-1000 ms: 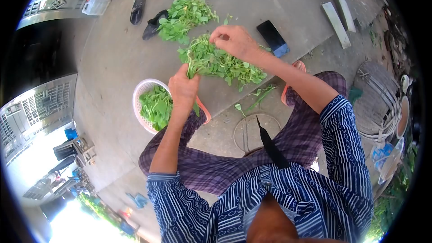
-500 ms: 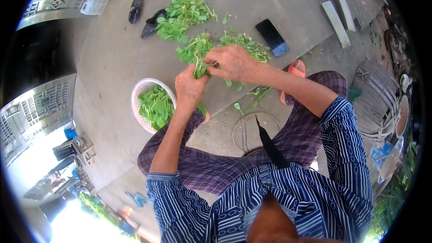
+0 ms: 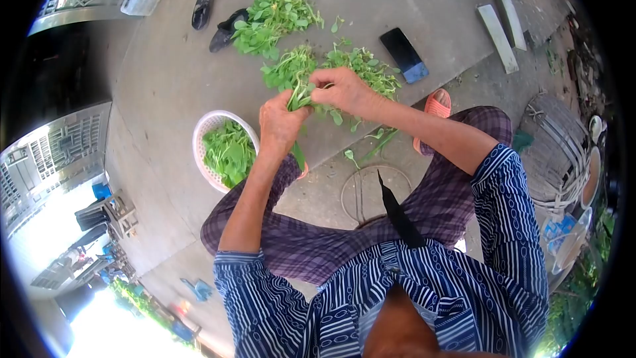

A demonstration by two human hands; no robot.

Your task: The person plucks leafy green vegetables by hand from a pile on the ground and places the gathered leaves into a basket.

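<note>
A bunch of leafy green stems is gripped in my left hand, its lower ends hanging below the fist. Close beside it, my right hand pinches at the same stems with thumb and fingers. Beyond my hands, loose greens lie on the concrete floor. Another leafy pile is farther off, near the black shoes. To the left, a white perforated basket holds picked green leaves.
A dark phone lies right of the greens. Black shoes and a plastic jug are at upper left. Two pale strips lie at upper right. A round woven basket stands at right. A ring is between the legs.
My right hand has come down and left from over the greens to the bunch in my left hand. My left hand has shifted slightly right, still holding the stems.
</note>
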